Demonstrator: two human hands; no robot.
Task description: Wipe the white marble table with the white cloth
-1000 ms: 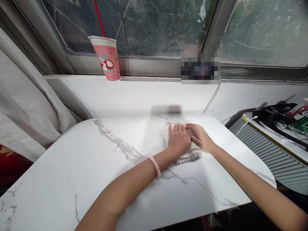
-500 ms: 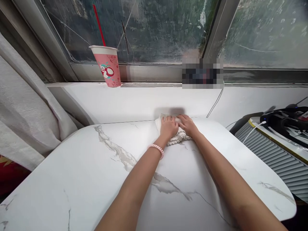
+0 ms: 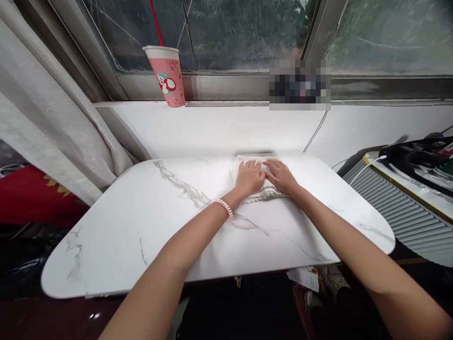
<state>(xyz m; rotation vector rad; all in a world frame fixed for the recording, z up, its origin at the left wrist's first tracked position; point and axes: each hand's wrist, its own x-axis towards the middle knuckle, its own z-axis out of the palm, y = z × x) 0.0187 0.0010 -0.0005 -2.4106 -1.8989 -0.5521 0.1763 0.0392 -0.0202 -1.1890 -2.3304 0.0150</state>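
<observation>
Both hands — left (image 3: 249,176) and right (image 3: 281,175) — press flat, fingers together, on the cloth (image 3: 264,192) at the table's (image 3: 141,222) far edge — the near surface looks yet unwiped.

white cloth (image 3: 264,191), grey-veined white table (image 3: 141,222)

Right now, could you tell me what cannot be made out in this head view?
- White cloth: its middle is covered by the left hand and right hand.
- Thing on the window sill: hidden behind a pixelated patch; its white cable runs down from there.
- Dark gear on the right: cut off by the frame edge.
- Pink cup: its contents are not visible.
</observation>
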